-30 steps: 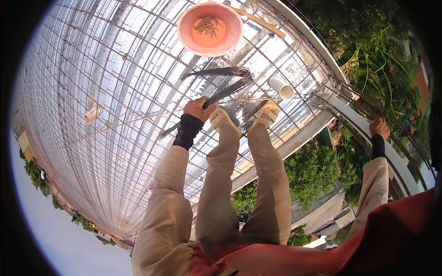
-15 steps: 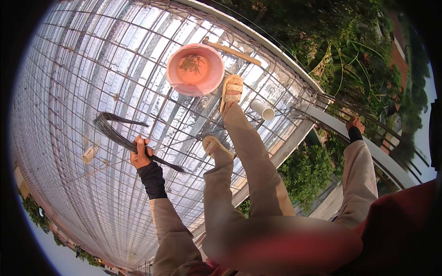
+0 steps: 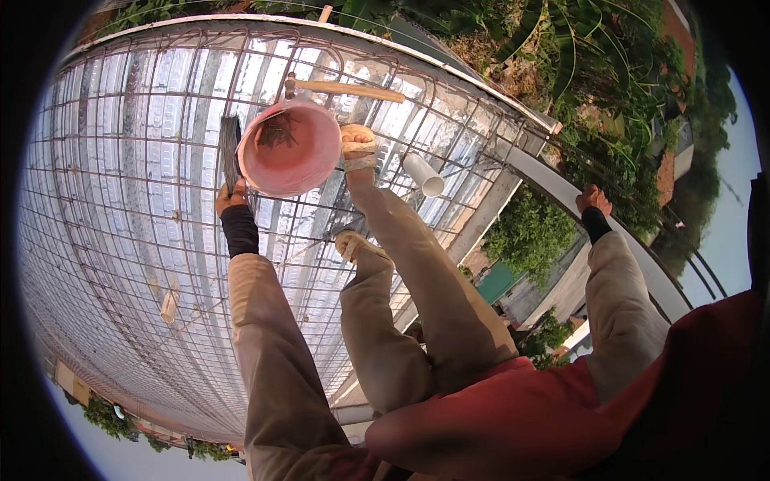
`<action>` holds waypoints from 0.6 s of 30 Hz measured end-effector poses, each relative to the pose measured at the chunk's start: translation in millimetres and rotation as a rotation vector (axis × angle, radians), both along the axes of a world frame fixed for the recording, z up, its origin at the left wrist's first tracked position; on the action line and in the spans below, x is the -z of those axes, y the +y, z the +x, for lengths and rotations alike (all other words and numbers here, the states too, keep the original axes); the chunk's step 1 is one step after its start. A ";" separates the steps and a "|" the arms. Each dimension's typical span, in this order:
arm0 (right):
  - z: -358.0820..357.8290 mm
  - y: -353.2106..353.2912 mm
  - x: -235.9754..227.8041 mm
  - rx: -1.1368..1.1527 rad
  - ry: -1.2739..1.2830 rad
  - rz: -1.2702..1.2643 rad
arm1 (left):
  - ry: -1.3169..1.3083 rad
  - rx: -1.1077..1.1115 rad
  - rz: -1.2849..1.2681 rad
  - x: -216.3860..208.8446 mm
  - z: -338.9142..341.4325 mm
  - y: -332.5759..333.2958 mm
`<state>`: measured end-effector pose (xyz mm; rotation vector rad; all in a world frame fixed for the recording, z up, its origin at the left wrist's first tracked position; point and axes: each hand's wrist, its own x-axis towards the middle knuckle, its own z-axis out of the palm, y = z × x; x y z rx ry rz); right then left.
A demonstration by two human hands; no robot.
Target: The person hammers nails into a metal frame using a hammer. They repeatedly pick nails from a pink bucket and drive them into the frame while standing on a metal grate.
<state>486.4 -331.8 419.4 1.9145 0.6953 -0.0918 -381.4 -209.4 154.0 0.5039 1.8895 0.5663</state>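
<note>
Clothing: we note a red garment (image 3: pixel 561 417) at the lower edge and beige sleeves and trousers rising from it.
Legs: we see both knees bent, one sandalled foot (image 3: pixel 353 243) set on the mesh just below the pink basin, the other foot (image 3: pixel 358 147) placed further up, touching the basin's right rim.
Left hand (image 3: pixel 230 198): we find it closed around the lower end of a bundle of dark metal rods (image 3: pixel 230 148), black cuff at the wrist; the bundle stands up from the fist, just beside the basin's left rim.
Right hand (image 3: pixel 592 198): we see it resting on the pale edge beam (image 3: pixel 561 188) at the right side of the deck; how far its fingers curl we cannot tell.
Pink basin (image 3: pixel 290 147): we record it sitting on the mesh between the bundle and the upper foot, with a tangle of dark wire pieces inside.
White pipe stub (image 3: pixel 423 175): it lies on the mesh right of the upper foot.
Wooden-handled hammer (image 3: pixel 345 86): it lies just beyond the basin, head to the left.
Rebar mesh (image 3: pixel 120 160): we note a grid of bars over corrugated sheeting covering the deck.
Surroundings: green vegetation (image 3: pixel 577 64) beyond the edge beam.
</note>
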 end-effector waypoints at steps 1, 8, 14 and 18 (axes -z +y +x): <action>-43.7 22.5 2.8 0.010 0.058 -0.003 | -0.022 -0.035 0.029 -18.3 -6.0 6.9; -39.7 55.3 10.8 0.107 0.144 0.018 | -0.296 -0.106 0.167 -161.4 23.9 32.9; -155.2 71.0 83.5 -0.340 0.738 0.200 | -0.261 -0.221 0.314 -265.7 -27.3 44.2; -315.3 142.2 216.3 -0.508 1.306 0.380 | -0.133 -0.243 0.329 -312.1 -77.4 15.7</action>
